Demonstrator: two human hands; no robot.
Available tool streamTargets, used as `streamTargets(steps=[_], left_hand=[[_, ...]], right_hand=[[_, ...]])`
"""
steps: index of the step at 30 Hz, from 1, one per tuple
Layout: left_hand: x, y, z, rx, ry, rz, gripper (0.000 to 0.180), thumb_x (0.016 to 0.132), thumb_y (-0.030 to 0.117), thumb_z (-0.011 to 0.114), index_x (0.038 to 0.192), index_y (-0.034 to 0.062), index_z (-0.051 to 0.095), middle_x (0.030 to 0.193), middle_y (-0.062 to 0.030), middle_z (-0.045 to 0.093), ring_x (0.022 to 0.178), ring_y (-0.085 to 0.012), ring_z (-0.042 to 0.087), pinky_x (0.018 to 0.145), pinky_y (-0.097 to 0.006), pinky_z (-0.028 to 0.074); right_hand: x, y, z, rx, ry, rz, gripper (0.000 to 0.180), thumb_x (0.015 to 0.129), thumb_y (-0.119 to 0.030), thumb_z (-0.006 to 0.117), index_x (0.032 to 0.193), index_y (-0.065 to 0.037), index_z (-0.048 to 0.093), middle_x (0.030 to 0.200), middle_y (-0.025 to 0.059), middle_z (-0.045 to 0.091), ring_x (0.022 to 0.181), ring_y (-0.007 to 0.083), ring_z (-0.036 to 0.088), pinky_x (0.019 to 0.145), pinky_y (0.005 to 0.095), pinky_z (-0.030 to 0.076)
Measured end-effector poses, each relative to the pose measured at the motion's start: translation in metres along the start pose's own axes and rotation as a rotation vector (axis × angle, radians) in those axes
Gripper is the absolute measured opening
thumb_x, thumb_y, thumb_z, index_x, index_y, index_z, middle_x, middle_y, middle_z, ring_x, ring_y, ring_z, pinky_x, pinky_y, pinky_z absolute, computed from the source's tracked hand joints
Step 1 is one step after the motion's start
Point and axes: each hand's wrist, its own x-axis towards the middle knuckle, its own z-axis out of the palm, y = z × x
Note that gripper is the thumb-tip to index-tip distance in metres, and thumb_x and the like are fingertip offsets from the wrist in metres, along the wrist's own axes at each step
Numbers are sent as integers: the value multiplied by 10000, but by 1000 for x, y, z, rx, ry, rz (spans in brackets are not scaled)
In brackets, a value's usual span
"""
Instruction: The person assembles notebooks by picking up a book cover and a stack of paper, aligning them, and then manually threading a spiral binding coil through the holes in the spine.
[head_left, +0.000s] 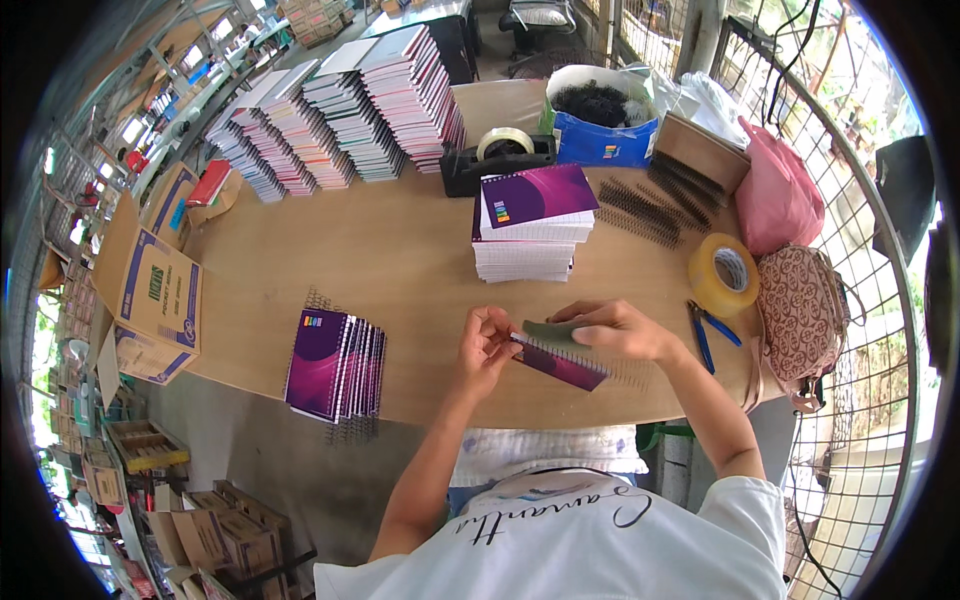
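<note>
Near the front edge of the table I hold a small purple spiral notebook [565, 366]. My left hand [484, 345] pinches its left end, by the wire binding. My right hand [618, 330] is closed on a dark grey-green flap [553, 333] above the binding, which looks like the notebook's back cover. Loose wire shows past the binding's right end, under my right wrist. Beyond my hands stands a pile of unbound notebooks [525, 262], a purple cover [540, 195] on top. To the left lies a row of purple spiral notebooks [335, 365], wire ends sticking out.
Several wire spirals [640, 212] lie at the right, near a blue box [605, 140] of black wire. A tape dispenser [500, 160], yellow tape roll [724, 275], blue-handled pliers [712, 335] and patterned bag [805, 312] surround the workspace. Tall notebook stacks [410, 95] and a carton [155, 300] stand left.
</note>
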Motion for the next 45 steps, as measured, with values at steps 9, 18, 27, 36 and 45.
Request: streamTargets(steps=[9, 18, 27, 36, 45], left_hand=[[-1, 0, -4, -79, -14, -6, 534, 847, -101, 677, 1253, 117, 408, 1066, -63, 593, 956, -127, 591, 825, -267, 522], [-19, 47, 1, -74, 81, 6, 784, 883, -60, 652, 1524, 108, 232, 1086, -122, 651, 930, -102, 606, 820, -240, 507], [-23, 74, 13, 146, 88, 32, 760, 892, -51, 626, 1524, 83, 227, 999, -95, 653, 875, -99, 618, 786, -242, 510], [-23, 96, 26, 243, 84, -65, 837, 878, -46, 637, 1545, 135, 165, 953, -86, 660, 859, -99, 622, 760, -238, 511], [-32, 98, 35, 383, 112, 47, 813, 887, -42, 621, 1542, 141, 176, 956, -91, 659, 883, -122, 638, 760, -248, 525]], right_hand=[[8, 7, 8, -179, 142, -60, 449, 901, -354, 619, 1206, -29, 678, 1318, 225, 565, 1199, 359, 544, 986, 416, 443], [-124, 93, 23, -1317, 1148, 561, 506, 870, -271, 686, 1292, -44, 528, 1232, 204, 489, 1183, 378, 445, 978, 473, 387], [-76, -6, 20, -949, 731, -218, 492, 668, -198, 803, 1127, -85, 668, 1086, 117, 596, 993, 319, 582, 996, 515, 380], [-3, -84, 19, -1425, 391, -788, 405, 709, -206, 659, 1104, -141, 723, 995, -31, 612, 1162, 195, 524, 1116, 570, 310], [-6, -94, 21, -923, 58, -166, 347, 731, -199, 722, 1056, -77, 715, 1039, 104, 672, 949, 264, 649, 832, 401, 531]])
